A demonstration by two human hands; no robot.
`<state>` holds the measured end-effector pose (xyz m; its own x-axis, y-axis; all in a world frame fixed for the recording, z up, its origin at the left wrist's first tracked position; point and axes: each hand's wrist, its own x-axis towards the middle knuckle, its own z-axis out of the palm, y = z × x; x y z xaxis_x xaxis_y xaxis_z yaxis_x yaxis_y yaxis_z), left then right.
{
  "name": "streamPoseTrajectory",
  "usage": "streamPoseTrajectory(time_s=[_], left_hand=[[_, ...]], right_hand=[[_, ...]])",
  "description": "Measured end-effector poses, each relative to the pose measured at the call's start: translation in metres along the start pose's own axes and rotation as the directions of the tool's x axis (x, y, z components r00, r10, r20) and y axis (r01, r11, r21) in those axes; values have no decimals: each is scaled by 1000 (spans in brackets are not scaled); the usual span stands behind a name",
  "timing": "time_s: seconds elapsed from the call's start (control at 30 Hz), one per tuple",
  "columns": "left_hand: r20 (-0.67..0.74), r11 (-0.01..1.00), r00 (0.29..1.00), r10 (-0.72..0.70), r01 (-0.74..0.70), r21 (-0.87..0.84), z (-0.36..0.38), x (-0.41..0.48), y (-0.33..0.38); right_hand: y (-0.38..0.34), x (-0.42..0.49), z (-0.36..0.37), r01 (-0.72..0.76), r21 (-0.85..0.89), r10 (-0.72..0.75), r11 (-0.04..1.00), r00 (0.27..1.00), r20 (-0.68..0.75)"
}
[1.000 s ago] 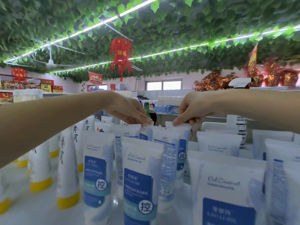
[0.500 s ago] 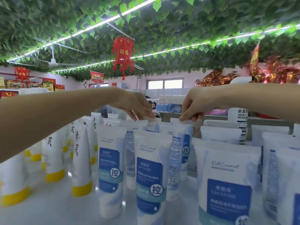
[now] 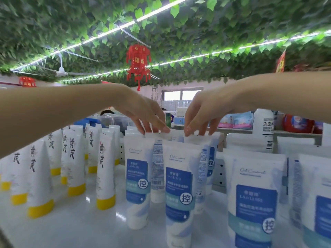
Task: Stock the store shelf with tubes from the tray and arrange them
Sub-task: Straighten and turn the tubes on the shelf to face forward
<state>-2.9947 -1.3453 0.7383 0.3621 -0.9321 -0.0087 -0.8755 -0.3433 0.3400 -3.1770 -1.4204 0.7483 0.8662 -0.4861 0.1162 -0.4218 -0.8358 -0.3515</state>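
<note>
Shelf (image 3: 80,224): white glossy board seen from low down, with tubes standing cap-down all across it.
Oil Control tubes (image 3: 179,190): white with blue labels, set in short files running front to back at centre and right; the front ones stand upright and face the camera.
Barcode tube (image 3: 157,163): second in the left blue file, turned so its barcode side shows (the blue front faces away), flat crimped end uppermost.
Side-on tube (image 3: 203,167): just behind and right of the centre front tube, fine print toward the camera, crimped end up.
Left hand (image 3: 143,113): reaches in from the left above the files, fingers nearly straight and spread, tips touching the crimped top of the barcode tube and its neighbour; nothing is gripped.
Right hand (image 3: 207,111): reaches in from the right in mirror fashion, fingers straight and pointing down, tips resting on the top edge of the side-on tube; no grasp around it.
Fingertips: the two hands' nearest tips are near each other but apart.
Yellow-capped tubes (image 3: 105,176): white with black brush characters, several files on the left, apart from the blue ones.
White bottle (image 3: 265,126): black print, behind the right-hand files.
Ceiling (image 3: 232,24): green leaves, light strips, a red lantern (image 3: 138,63) hanging at centre.
</note>
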Motion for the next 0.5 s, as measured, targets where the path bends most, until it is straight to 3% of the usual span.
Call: streamPoseTrajectory(time_s=[0.07, 0.23, 0.5], left_hand=[[-1, 999, 1000, 0, 0, 33, 1, 0, 1], [147, 997, 989, -2, -10, 82, 5, -8, 2], [106, 997, 992, 71, -68, -25, 8, -2, -9]], right_hand=[[-4, -3, 2, -20, 22, 19, 1000, 999, 31], [-9, -6, 4, -94, 155, 83, 983, 993, 80], [-6, -6, 4, -199, 369, 133, 908, 971, 198]])
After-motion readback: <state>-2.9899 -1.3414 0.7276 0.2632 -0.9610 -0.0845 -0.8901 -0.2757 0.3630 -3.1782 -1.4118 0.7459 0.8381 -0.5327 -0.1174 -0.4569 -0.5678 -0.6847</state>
